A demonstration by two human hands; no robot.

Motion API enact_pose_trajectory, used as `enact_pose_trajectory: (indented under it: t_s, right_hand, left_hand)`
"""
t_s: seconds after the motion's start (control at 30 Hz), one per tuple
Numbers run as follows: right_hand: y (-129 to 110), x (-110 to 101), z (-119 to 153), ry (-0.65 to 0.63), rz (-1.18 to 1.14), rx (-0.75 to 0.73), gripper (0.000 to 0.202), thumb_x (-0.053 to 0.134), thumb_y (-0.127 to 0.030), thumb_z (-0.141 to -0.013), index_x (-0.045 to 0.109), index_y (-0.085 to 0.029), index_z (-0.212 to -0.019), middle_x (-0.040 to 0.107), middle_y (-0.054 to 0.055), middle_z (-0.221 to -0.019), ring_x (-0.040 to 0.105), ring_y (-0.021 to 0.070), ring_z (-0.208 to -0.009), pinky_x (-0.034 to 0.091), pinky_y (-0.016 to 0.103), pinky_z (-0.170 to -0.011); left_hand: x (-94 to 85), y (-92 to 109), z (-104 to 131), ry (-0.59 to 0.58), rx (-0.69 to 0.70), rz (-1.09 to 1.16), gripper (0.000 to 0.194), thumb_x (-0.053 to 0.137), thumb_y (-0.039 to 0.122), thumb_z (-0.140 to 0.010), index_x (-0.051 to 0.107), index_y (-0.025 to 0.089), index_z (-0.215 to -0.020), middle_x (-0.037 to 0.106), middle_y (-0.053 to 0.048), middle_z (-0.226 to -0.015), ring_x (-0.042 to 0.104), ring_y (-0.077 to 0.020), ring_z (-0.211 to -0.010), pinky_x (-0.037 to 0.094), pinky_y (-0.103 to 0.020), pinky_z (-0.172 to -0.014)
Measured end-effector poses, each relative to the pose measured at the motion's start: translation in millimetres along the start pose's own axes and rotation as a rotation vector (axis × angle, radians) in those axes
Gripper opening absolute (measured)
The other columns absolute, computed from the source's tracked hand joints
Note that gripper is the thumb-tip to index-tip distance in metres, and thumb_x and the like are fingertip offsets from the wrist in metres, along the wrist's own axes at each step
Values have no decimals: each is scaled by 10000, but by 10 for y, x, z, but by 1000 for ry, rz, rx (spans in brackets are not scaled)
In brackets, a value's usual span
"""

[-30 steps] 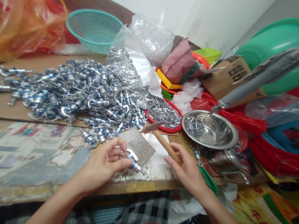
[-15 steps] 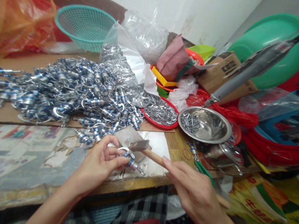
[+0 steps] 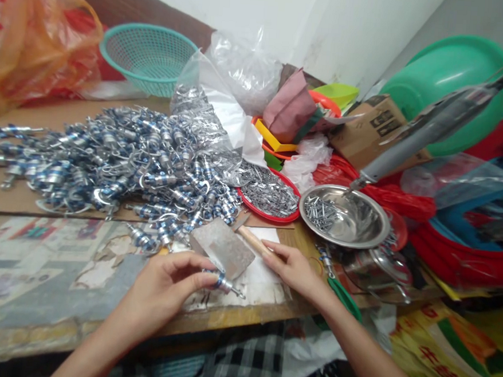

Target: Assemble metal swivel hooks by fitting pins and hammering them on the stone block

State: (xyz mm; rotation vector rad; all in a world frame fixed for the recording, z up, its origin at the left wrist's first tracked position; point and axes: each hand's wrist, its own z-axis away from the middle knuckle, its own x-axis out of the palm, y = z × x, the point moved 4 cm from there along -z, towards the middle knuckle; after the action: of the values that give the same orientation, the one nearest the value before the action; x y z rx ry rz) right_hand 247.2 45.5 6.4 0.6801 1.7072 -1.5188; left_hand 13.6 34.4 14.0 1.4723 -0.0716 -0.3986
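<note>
Pinched between the thumb and fingers of my left hand (image 3: 176,284) is a small blue-and-silver metal fitting (image 3: 224,282), its thin tip pointing right. It is at the near edge of a grey metal block (image 3: 224,248) on the worktable. My right hand (image 3: 291,267) has its fingers closed on the wooden handle of a hammer (image 3: 253,240), low by the block's far right side. The hammer's head is beyond the block. A large pile of similar fittings (image 3: 107,161) lies behind my left hand.
Behind the block stand a red tray (image 3: 295,213) of small metal pieces and a steel bowl (image 3: 362,236) holding pins. A grey tool (image 3: 428,132) slants down over the bowl. Green-handled pliers (image 3: 342,298) lie at the right edge. A teal basket (image 3: 151,84) stands at the back.
The hammer has moved from above the block to its far right side, with my right hand moving away from me. My left hand keeps the fitting, whose curved part is now less visible.
</note>
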Motion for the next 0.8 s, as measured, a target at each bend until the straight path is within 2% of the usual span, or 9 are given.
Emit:
enact_pose_trajectory:
  t_s: [0.03,0.1,0.17,0.23,0.33,0.47,0.6,0.67,0.8]
  right_hand:
    - [-17,-8,-107,2,80,-34,273,516,-282,-858,655,-206,-1081,703,61,-993,658,205,-880,523,346,-787]
    - [-35,-78,-354,93,266,-61,260,465,-252,-895,663,-200,-1055,692,60,-952,641,178,-867,503,303,-791]
    - [3,-186,-639,220,390,-17,288,441,-176,-897,613,-155,-1128,636,110,-1058,597,195,-967,462,322,-852]
    - [91,-269,-918,271,434,46,331,474,-126,-862,565,-104,-1180,579,175,-1137,559,239,-1036,435,362,-876]
    - [214,-315,-1188,254,474,103,262,558,-130,-806,645,-98,-1050,614,178,-1057,581,256,-994,433,346,-858]
    - [239,-306,-1183,229,482,94,173,561,-212,-826,705,-168,-911,678,113,-977,607,235,-960,427,313,-853]
    - [257,-330,-1050,246,444,73,231,488,-227,-877,679,-223,-1006,699,67,-1003,620,211,-958,436,294,-834]
    - [284,-367,-1016,276,410,68,240,486,-200,-874,673,-227,-1022,702,66,-1001,628,211,-947,442,294,-821]
    - [192,-433,-958,357,299,20,187,530,-179,-843,708,-170,-899,705,96,-925,637,218,-894,459,317,-816]
  left_hand:
    - [-12,20,0,16,52,-50,83,664,266,-681,731,218,-686,718,-52,-775,648,-222,-749,495,-321,-719]
    - [-28,59,3,54,158,-130,90,656,263,-684,738,235,-661,681,-58,-817,627,-223,-805,484,-312,-735]
    - [-35,90,9,92,239,-196,111,641,266,-698,733,245,-639,642,-56,-815,607,-221,-827,471,-308,-741]
    - [-32,105,13,104,272,-234,121,627,260,-715,728,248,-649,629,-48,-791,601,-212,-806,461,-307,-737]
    - [-19,107,8,68,236,-219,110,630,240,-713,736,241,-685,651,-40,-742,612,-200,-736,464,-295,-692]
    - [-14,99,-5,51,156,-161,103,652,230,-688,755,236,-690,694,-43,-728,633,-205,-718,470,-293,-690]
    - [8,87,-9,48,144,-139,115,657,247,-687,767,265,-716,709,-38,-756,642,-209,-735,480,-281,-681]
    - [22,83,-7,37,150,-136,123,654,248,-686,768,277,-721,711,-33,-754,645,-209,-735,487,-274,-672]
    - [28,87,1,43,156,-136,131,643,246,-689,768,276,-717,712,-29,-736,650,-201,-714,493,-267,-663]
